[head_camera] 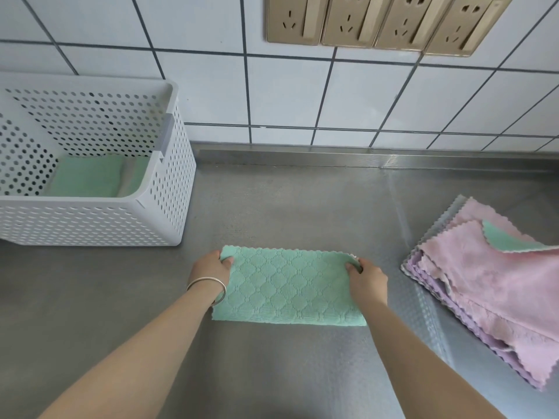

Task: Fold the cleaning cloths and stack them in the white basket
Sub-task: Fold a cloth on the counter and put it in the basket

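Note:
A green quilted cloth (289, 287) lies folded in half as a wide rectangle on the steel counter in front of me. My left hand (211, 270) pinches its far left corner, and my right hand (367, 278) pinches its far right corner. The white perforated basket (90, 220) stands at the back left, and a folded green cloth (87, 176) lies on its floor. At the right edge sits a loose pile of cloths (490, 291), pink on top, purple below, with one green corner showing.
A steel counter (272, 373) runs under everything and meets a white tiled wall (287, 95) at the back. Gold wall sockets (378, 22) sit high on the wall. A silver bangle (208, 285) is on my left wrist.

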